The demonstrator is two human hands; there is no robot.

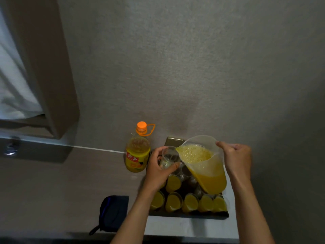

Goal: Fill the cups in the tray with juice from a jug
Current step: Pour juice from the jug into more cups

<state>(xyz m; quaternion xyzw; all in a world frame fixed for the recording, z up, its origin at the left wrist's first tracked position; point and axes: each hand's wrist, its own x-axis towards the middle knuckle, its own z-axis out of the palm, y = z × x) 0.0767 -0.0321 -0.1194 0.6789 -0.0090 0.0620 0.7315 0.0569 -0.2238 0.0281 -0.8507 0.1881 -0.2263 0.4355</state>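
My right hand (236, 159) grips a clear plastic jug (205, 166) of foamy orange juice, tilted left with its spout over a clear cup (168, 156). My left hand (159, 167) holds that cup above the back left of the dark tray (190, 215). A little liquid shows at the cup's bottom. Several cups filled with juice (190, 202) line the tray's front row, and another full one (173, 183) stands behind them. Empty clear cups (186, 170) stand under the jug, partly hidden by it.
A yellow juice bottle with an orange cap (138, 150) stands left of the tray against the wall. A dark blue pouch (113, 214) lies at the front left on the grey counter (52, 182). A curtain and window frame (35, 67) fill the upper left.
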